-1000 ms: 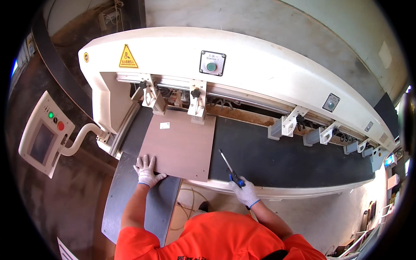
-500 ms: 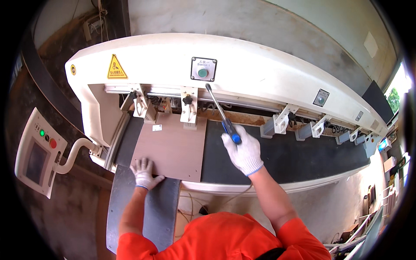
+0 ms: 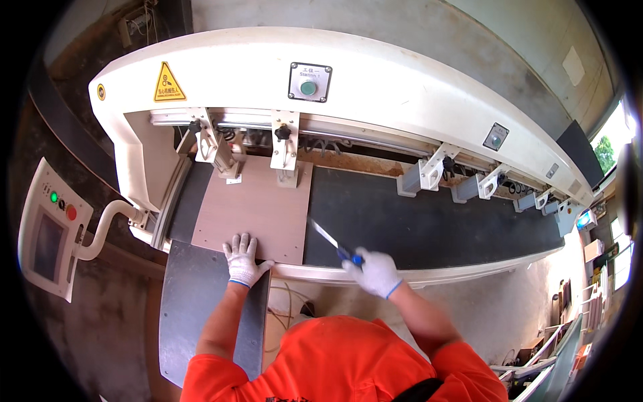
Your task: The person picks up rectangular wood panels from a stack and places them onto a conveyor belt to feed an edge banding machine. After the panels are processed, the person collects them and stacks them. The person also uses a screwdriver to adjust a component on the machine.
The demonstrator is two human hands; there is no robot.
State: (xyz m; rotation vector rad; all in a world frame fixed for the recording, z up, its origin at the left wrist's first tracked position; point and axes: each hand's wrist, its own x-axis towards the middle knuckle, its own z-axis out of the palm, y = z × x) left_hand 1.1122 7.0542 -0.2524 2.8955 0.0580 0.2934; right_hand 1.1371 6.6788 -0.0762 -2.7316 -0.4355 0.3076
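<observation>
My left hand (image 3: 245, 263), in a white glove, lies flat with fingers spread on the near edge of a brownish-pink flat panel (image 3: 258, 214). The panel lies on the machine's dark bed, its far part under two white clamp brackets, a left one (image 3: 213, 149) and a right one (image 3: 284, 144). My right hand (image 3: 376, 273), gloved too, is closed around the blue-and-black handle of a long metal-shafted tool (image 3: 327, 234). The shaft points up and left toward the panel's right edge; its tip is blurred, so its exact kind is unclear.
Behind the bed runs a white machine housing (image 3: 221, 63) with a green button (image 3: 308, 88). More clamp brackets (image 3: 432, 173) stand along the right. A control panel (image 3: 53, 231) on a bent arm is at the left. A dark side table (image 3: 207, 321) adjoins the bed in front.
My right hand has drawn back toward me with the tool, away from the button area. My left hand has slid slightly right along the panel's near edge. The view has shifted a little.
</observation>
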